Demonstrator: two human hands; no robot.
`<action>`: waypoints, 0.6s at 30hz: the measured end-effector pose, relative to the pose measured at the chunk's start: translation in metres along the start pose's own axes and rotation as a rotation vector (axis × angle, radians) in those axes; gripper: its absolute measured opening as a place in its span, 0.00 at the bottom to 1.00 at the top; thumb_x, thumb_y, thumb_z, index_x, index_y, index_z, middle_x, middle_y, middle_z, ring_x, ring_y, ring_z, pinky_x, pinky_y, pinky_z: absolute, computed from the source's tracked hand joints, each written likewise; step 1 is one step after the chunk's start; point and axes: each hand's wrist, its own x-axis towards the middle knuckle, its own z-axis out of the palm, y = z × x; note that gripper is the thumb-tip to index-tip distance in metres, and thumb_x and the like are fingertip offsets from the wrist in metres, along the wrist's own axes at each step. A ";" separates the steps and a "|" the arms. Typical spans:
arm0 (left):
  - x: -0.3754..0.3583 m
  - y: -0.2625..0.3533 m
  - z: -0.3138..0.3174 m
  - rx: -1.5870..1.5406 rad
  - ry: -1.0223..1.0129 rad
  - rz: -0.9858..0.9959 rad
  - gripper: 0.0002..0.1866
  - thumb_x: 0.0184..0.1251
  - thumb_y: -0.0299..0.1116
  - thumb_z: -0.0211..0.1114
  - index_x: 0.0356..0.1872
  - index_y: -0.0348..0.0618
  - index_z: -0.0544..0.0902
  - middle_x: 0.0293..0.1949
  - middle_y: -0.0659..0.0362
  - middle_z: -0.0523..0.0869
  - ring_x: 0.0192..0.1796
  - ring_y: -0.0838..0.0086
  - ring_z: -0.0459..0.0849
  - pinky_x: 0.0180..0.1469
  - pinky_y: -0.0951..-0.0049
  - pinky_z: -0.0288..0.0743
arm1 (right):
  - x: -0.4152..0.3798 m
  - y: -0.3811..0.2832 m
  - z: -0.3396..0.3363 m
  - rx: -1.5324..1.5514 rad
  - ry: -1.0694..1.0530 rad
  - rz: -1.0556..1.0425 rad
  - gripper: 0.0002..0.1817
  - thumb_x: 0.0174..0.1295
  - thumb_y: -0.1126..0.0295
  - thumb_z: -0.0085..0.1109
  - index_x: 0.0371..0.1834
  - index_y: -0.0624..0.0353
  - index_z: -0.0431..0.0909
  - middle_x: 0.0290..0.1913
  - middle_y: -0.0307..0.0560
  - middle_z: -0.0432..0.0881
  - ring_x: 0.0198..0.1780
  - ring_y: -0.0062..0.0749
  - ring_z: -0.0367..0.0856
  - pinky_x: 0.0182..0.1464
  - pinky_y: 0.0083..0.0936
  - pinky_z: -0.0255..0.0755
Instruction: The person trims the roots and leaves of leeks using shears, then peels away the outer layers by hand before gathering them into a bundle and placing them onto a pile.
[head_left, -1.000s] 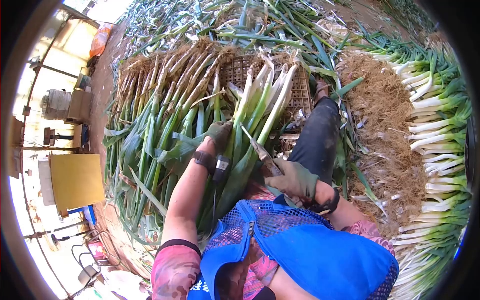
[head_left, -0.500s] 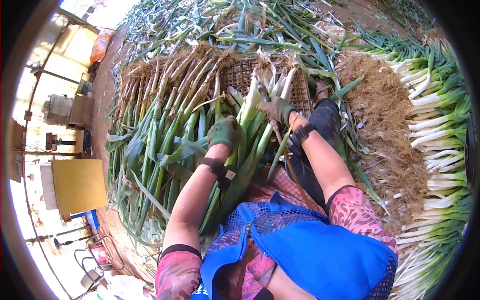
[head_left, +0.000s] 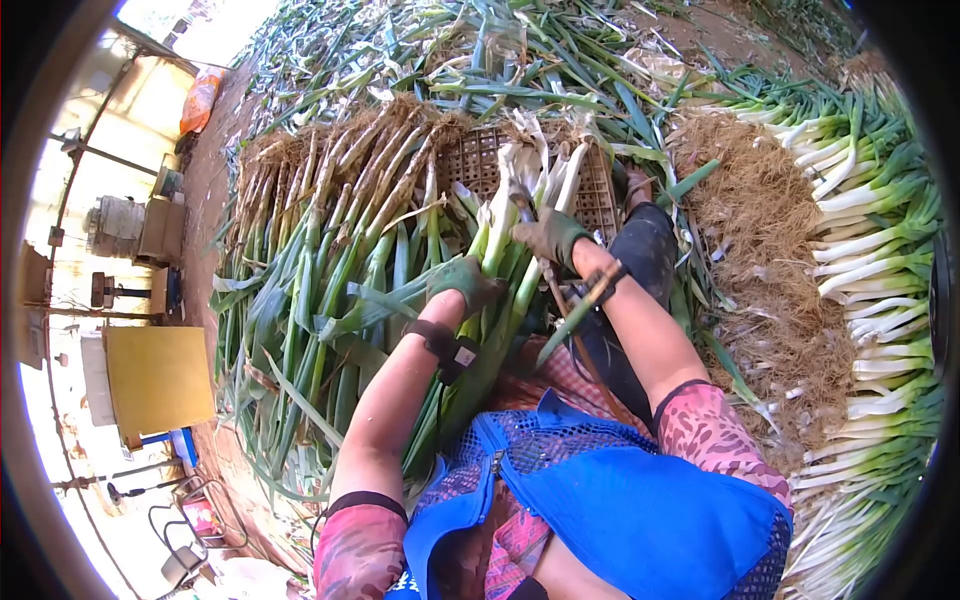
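Note:
My left hand, in a green glove, is closed around the green part of the green onions in front of me. Their peeled white ends point away from me over a crate. My right hand, gloved too, grips a slim nozzle whose tip lies close beside the white stalks. A brown hose runs from it toward my lap. Left of my hands lies a thick row of unpeeled green onions with brown, dirty roots. A loose leaf crosses my right wrist.
The slatted plastic crate sits under the stalk ends. Cut brown roots and a long row of clean green onions lie to the right. Leaf scraps cover the ground ahead. A yellow panel stands far left.
My left hand has slid down the stalks toward me and turned, still gripping. My right hand and nozzle have dropped back slightly. The leaf now lies across my right wrist.

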 end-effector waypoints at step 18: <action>0.032 -0.036 -0.027 -0.350 0.299 -0.001 0.27 0.58 0.57 0.66 0.46 0.45 0.87 0.43 0.46 0.88 0.47 0.53 0.87 0.52 0.59 0.79 | -0.057 0.053 0.004 -0.330 0.037 -0.065 0.32 0.50 0.44 0.61 0.47 0.62 0.81 0.42 0.67 0.84 0.49 0.55 0.84 0.52 0.41 0.76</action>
